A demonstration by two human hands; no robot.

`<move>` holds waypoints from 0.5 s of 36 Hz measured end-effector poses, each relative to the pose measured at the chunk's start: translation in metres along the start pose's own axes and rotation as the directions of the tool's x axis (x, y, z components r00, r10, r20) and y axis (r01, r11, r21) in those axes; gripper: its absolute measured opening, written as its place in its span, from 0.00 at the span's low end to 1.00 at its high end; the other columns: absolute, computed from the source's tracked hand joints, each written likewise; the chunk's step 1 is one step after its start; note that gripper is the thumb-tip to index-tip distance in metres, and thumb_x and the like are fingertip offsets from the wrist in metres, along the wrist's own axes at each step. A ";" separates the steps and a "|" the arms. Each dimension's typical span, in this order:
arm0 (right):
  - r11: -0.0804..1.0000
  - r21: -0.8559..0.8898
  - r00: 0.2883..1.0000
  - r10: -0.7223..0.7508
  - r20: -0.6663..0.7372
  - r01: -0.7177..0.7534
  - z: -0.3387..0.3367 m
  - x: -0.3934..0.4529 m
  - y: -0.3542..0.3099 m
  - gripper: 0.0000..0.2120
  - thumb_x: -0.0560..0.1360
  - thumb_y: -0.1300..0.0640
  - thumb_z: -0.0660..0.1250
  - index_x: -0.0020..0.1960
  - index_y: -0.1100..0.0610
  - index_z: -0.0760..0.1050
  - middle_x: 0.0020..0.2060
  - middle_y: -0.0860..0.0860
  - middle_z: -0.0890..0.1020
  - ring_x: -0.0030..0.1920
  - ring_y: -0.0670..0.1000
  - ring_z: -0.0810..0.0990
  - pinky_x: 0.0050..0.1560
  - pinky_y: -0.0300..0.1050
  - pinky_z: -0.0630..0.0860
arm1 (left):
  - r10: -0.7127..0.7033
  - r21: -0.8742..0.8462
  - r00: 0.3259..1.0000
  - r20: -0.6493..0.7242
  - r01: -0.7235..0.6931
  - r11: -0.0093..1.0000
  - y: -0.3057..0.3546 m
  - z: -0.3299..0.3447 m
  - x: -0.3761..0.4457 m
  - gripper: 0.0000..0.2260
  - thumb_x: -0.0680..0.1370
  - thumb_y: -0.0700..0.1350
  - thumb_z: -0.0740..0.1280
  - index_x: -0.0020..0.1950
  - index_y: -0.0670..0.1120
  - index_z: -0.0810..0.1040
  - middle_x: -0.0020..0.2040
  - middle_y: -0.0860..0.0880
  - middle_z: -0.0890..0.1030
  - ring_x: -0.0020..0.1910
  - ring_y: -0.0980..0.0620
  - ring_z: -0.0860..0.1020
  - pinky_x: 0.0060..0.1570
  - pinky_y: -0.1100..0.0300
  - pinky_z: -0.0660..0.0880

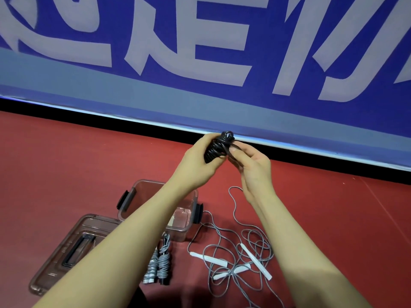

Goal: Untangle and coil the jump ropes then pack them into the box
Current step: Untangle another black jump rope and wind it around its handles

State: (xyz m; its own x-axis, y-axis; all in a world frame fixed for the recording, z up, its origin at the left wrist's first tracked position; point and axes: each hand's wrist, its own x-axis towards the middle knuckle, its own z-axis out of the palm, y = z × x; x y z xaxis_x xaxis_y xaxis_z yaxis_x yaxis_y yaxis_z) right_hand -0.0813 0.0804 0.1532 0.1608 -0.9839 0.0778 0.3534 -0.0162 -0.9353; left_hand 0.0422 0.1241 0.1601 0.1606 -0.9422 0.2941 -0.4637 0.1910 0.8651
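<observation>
A sports hall: red court floor (pixel 77 156) (rubbery-looking), blue lettered barrier banner (pixel 200 52).

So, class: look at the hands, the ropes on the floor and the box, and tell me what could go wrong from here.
1. The right hand pinches only the loose end of the black rope bundle gripped by the left hand; if it slips, the wraps may spring loose.
2. The grey ropes with white handles lie tangled; pulling could tighten knots.
3. One grey strand runs beside the open box and might snag its latch.
</observation>
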 end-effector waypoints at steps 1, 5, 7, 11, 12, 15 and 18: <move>1.000 -0.004 1.000 -0.004 0.004 0.004 0.001 0.000 -0.001 0.09 0.73 0.71 0.64 0.52 0.65 0.78 0.46 0.58 0.82 0.50 0.55 0.80 0.61 0.51 0.73 | 0.009 0.021 1.000 -0.010 -0.009 1.000 -0.001 0.002 -0.001 0.19 0.76 0.43 0.67 0.66 0.54 0.70 0.56 0.57 0.77 0.53 0.62 0.76 0.55 0.63 0.72; 0.999 0.044 1.000 0.011 0.011 -0.011 0.004 -0.001 -0.002 0.09 0.74 0.70 0.64 0.52 0.65 0.79 0.46 0.58 0.82 0.49 0.54 0.80 0.59 0.48 0.75 | 0.037 0.144 0.998 -0.055 -0.029 0.989 0.003 0.008 -0.004 0.26 0.75 0.46 0.62 0.70 0.61 0.61 0.62 0.58 0.72 0.58 0.58 0.74 0.58 0.51 0.73; 0.999 0.042 1.000 0.011 0.014 -0.011 0.005 -0.001 -0.002 0.09 0.74 0.70 0.64 0.52 0.65 0.79 0.46 0.58 0.82 0.48 0.53 0.80 0.56 0.45 0.76 | 0.054 0.248 0.995 -0.089 -0.030 0.968 0.006 0.006 -0.003 0.27 0.73 0.46 0.64 0.70 0.61 0.61 0.58 0.57 0.72 0.54 0.54 0.75 0.53 0.52 0.74; 1.000 0.006 1.000 0.012 0.026 -0.012 0.004 -0.001 0.002 0.11 0.74 0.70 0.65 0.55 0.67 0.78 0.45 0.58 0.82 0.46 0.51 0.80 0.50 0.40 0.75 | 0.074 0.436 0.990 -0.123 -0.013 0.900 0.003 0.006 -0.001 0.25 0.71 0.45 0.66 0.66 0.55 0.65 0.53 0.53 0.73 0.50 0.46 0.76 0.43 0.52 0.75; 1.000 -0.004 0.999 0.015 0.032 -0.015 0.004 -0.001 0.002 0.11 0.74 0.70 0.64 0.56 0.67 0.77 0.45 0.58 0.82 0.46 0.51 0.79 0.50 0.39 0.75 | 0.074 0.459 0.989 -0.131 -0.006 0.889 0.002 0.006 0.000 0.23 0.71 0.44 0.66 0.65 0.53 0.67 0.52 0.51 0.74 0.49 0.45 0.76 0.43 0.52 0.75; 1.000 -0.027 0.998 0.010 0.057 -0.009 0.005 -0.001 0.003 0.12 0.74 0.71 0.63 0.57 0.68 0.77 0.47 0.58 0.82 0.49 0.52 0.79 0.54 0.41 0.76 | 0.053 0.391 0.986 -0.156 0.012 0.920 0.002 0.003 0.001 0.19 0.69 0.44 0.67 0.59 0.51 0.70 0.49 0.51 0.77 0.47 0.44 0.77 0.43 0.49 0.76; 0.998 -0.066 0.997 0.000 0.076 0.005 0.004 -0.001 0.003 0.13 0.74 0.72 0.62 0.58 0.68 0.76 0.48 0.58 0.82 0.51 0.54 0.79 0.59 0.45 0.74 | 0.017 0.264 0.987 -0.162 0.026 0.964 0.002 0.001 0.000 0.16 0.67 0.44 0.68 0.53 0.51 0.70 0.42 0.53 0.79 0.42 0.46 0.77 0.42 0.49 0.76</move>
State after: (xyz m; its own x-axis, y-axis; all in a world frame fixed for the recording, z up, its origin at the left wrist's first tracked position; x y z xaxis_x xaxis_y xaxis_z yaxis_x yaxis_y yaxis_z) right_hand -0.0765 0.0825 0.1521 0.2301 -0.9676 0.1036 0.2928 -0.0327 -0.9556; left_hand 0.0406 0.1238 0.1613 0.2912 -0.8818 0.3710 -0.6727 0.0870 0.7348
